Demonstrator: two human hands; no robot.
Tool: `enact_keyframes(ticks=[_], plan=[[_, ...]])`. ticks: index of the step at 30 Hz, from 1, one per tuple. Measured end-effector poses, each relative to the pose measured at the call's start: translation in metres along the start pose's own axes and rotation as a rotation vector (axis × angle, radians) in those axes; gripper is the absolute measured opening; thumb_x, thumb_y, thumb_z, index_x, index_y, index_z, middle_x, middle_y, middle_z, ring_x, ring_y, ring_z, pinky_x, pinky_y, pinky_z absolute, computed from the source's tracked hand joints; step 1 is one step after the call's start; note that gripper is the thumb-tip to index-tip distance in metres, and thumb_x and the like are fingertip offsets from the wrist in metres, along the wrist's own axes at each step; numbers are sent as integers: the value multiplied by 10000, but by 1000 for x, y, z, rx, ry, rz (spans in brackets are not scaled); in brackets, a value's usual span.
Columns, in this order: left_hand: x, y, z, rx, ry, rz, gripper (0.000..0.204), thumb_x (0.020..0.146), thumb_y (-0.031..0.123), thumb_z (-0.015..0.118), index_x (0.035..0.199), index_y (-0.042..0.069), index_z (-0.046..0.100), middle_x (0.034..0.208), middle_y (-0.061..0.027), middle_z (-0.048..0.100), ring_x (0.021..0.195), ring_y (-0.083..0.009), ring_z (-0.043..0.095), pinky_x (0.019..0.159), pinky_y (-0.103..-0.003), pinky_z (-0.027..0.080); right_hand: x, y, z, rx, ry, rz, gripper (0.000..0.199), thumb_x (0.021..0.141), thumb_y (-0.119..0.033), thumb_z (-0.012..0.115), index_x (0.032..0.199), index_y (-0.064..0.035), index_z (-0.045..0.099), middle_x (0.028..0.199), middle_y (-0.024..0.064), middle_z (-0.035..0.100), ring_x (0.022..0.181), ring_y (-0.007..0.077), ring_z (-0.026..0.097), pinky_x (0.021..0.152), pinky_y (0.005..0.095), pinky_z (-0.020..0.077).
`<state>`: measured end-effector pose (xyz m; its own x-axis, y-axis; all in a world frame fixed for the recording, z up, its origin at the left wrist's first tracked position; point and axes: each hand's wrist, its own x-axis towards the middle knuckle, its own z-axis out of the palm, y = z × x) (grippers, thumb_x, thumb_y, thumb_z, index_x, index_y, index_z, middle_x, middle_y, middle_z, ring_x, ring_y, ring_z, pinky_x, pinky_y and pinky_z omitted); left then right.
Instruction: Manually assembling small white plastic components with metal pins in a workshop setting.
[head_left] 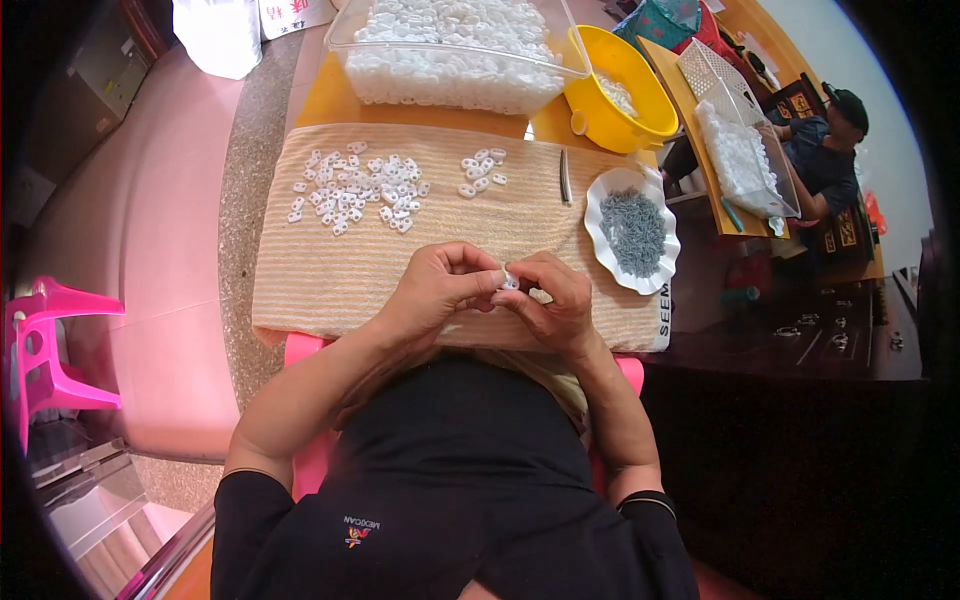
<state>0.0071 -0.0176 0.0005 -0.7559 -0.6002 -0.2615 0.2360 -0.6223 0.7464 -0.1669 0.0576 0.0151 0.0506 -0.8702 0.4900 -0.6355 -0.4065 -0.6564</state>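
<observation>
My left hand point(445, 285) and my right hand point(555, 300) meet over the near part of a striped towel point(320, 275). Between their pinched fingertips is a small white plastic piece point(511, 282), partly covered by the fingers. Beyond my left hand lies a spread of similar white two-holed pieces point(365, 190), with a smaller group point(483, 172) to its right. A slim dark tool point(565, 178) rests farther off. Right of my right hand stands a white wavy-rimmed dish point(597, 228) holding many small grey pin-like parts point(634, 232).
A clear bin point(455, 45) heaped with white pieces and a yellow basin point(640, 130) stand behind the towel. At the far right a person point(825, 165) sits beside another clear tub point(785, 195). A pink stool point(65, 350) stands on the floor at left.
</observation>
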Motion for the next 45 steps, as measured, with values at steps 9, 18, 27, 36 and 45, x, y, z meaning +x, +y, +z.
enact_keyframes(ticks=[9, 18, 27, 36, 45], plan=[[-1, -1, 1, -21, 37, 5, 128, 832, 68, 691, 918, 2, 623, 848, -57, 643, 745, -110, 616, 672, -237, 517, 0, 0, 1, 17, -11, 15, 288, 695, -95, 795, 909, -21, 618, 742, 111, 615, 602, 209, 612, 534, 298, 482], [0, -3, 2, -22, 41, 5, 137, 831, 50, 687, 923, 4, 596, 852, -63, 636, 757, -134, 631, 682, -256, 540, -1, -3, 1, 19, 5, 46, 236, 704, -77, 787, 866, -14, 629, 729, 126, 623, 603, 217, 632, 536, 295, 495], [-1, -1, 3, -24, 48, 32, 138, 831, 79, 697, 910, 2, 613, 817, -61, 652, 718, -108, 621, 659, -229, 512, -2, 0, 4, 91, 26, 67, 239, 734, -109, 781, 902, -6, 645, 740, 98, 636, 626, 172, 618, 559, 268, 483], [-1, -1, 5, -41, 48, -6, 122, 842, 62, 675, 931, 7, 612, 858, -67, 645, 768, -131, 631, 681, -248, 524, -6, 8, 3, 52, 26, 5, 244, 706, -55, 785, 900, -19, 642, 736, 104, 639, 618, 185, 628, 543, 276, 487], [-2, 4, 6, 122, 52, -25, 136, 848, 96, 677, 942, 1, 654, 835, -69, 666, 724, -122, 628, 642, -237, 514, -4, 8, 2, -29, 46, -125, 281, 685, -62, 793, 913, -13, 634, 743, 114, 640, 613, 218, 628, 544, 291, 495]])
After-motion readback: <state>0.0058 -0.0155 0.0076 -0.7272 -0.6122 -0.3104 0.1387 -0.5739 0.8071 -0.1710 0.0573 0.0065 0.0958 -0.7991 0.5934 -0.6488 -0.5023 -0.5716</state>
